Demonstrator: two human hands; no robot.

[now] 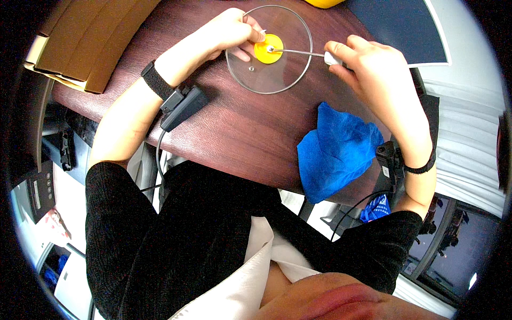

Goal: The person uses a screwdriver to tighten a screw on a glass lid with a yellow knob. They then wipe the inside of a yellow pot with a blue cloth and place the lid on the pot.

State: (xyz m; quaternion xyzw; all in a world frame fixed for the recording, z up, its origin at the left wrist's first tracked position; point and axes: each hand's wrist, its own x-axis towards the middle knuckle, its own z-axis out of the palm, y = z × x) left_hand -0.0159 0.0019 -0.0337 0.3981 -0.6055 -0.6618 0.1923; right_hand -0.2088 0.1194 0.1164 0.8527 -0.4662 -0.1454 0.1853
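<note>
A round glass lid (277, 74) with a metal rim lies flat on the dark wooden table (234, 128). A yellow round knob (268, 49) sits at the lid's centre. My left hand (229, 32) pinches the knob and steadies the lid from the left. My right hand (368, 69) grips the white handle of a thin screwdriver (301, 52), whose metal shaft points left with its tip on the screw in the middle of the knob. Both wrists wear black bands with small black devices.
A crumpled blue cloth (338, 149) lies at the table's near edge under my right forearm. Folded cardboard (85, 42) rests at the far left. A dark blue mat (400, 26) covers the far right corner, with a yellow object (322, 2) at the top edge.
</note>
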